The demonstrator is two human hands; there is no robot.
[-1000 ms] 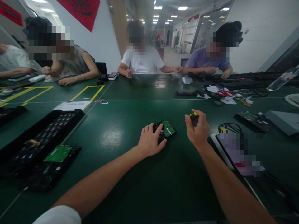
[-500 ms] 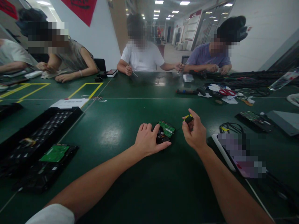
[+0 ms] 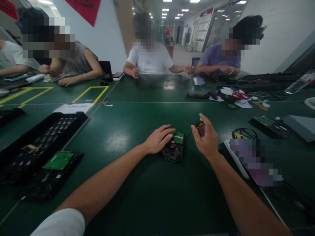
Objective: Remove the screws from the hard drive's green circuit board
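A black hard drive with a green circuit board (image 3: pixel 174 147) lies on the dark green table (image 3: pixel 133 203), in front of me. My left hand (image 3: pixel 158 139) rests on its upper left edge, fingers spread and stretched over the board's side. To the right of the drive, my right hand (image 3: pixel 205 136) is raised, its fingers wrapped round a small black and yellow screwdriver (image 3: pixel 199 123). The thin shaft points down and left towards the drive; its tip is too dim to make out.
At left are a long black tray (image 3: pixel 49 137) and a black unit with a green board (image 3: pixel 57 164). At right lie a phone (image 3: pixel 256 162), cables (image 3: pixel 244 133) and another drive (image 3: pixel 267 126). Red scissors (image 3: pixel 240 95) sit farther back. Several people sit across the table.
The drive has turned and now shows more of its black lower part. My left hand has shifted up and to its left side, thumb lifted from the lower edge. My right hand still holds the screwdriver.
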